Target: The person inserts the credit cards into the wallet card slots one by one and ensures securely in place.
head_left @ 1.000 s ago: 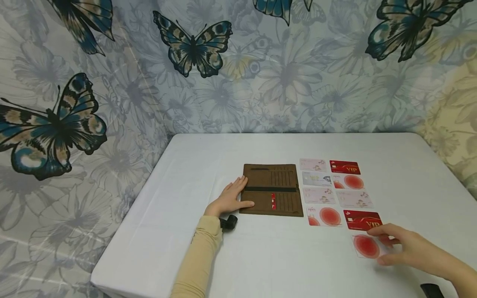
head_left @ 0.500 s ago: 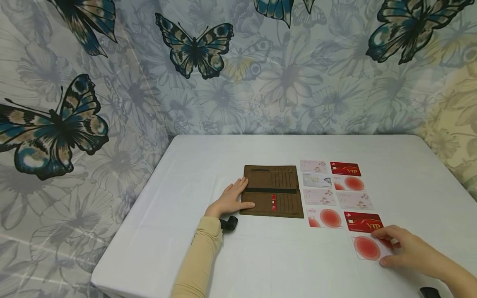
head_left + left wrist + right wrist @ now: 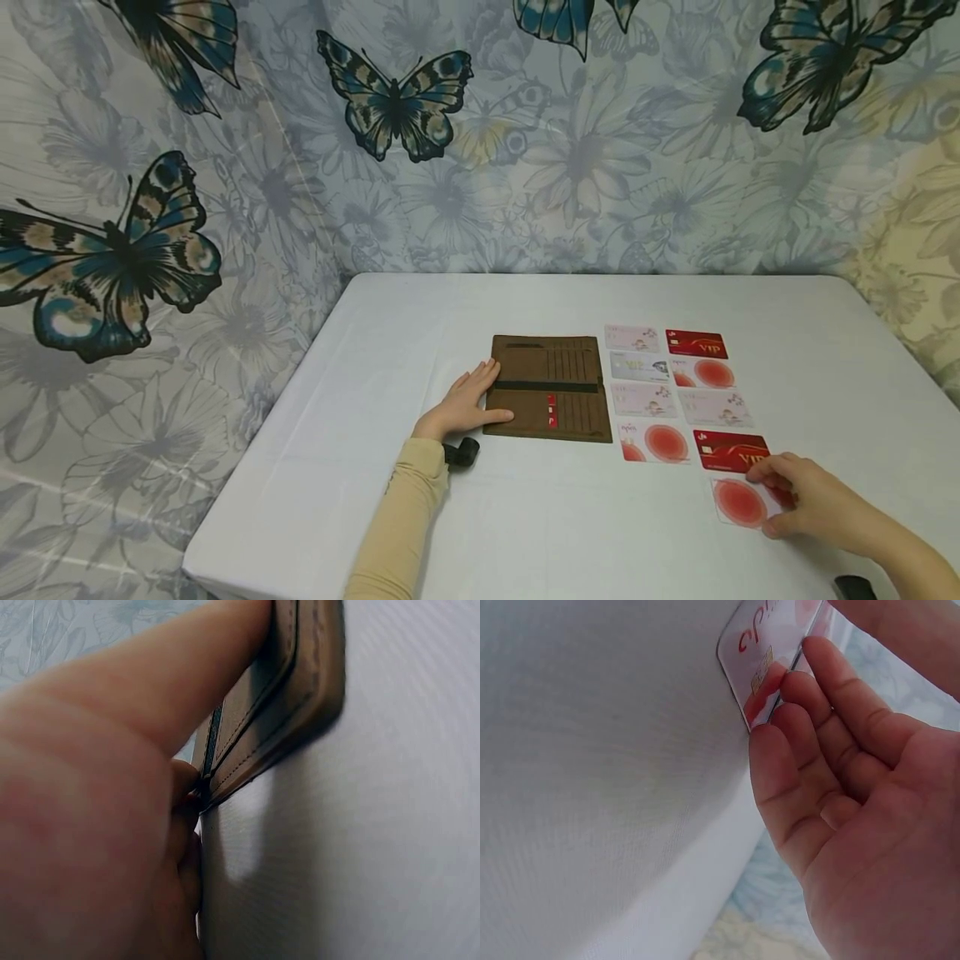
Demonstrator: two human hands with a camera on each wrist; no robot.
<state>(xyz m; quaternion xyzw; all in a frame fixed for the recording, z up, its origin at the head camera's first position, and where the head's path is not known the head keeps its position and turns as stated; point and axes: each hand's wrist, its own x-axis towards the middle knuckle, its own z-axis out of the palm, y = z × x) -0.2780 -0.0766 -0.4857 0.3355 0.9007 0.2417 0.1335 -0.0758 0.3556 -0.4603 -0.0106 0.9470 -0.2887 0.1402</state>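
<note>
Closed in since earlier, right hand (image 3: 821, 504) pinches nearest card (image 3: 738, 503), hiding VIP card (image 3: 722, 450) corner; left hand (image 3: 459, 407), fingers spread, touches wallet (image 3: 551, 363).

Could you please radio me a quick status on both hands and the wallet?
Left hand on left edge of open wallet. Right hand holding nearest red-circle card by its right end. Red VIP card close beyond it.

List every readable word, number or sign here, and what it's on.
"VIP": far red card
"VIP": near red card
"VIP", faint, likely: grey card
Too small, blurred or cut off: circle card at the right hand, other cards, red strip in the wallet.
</note>
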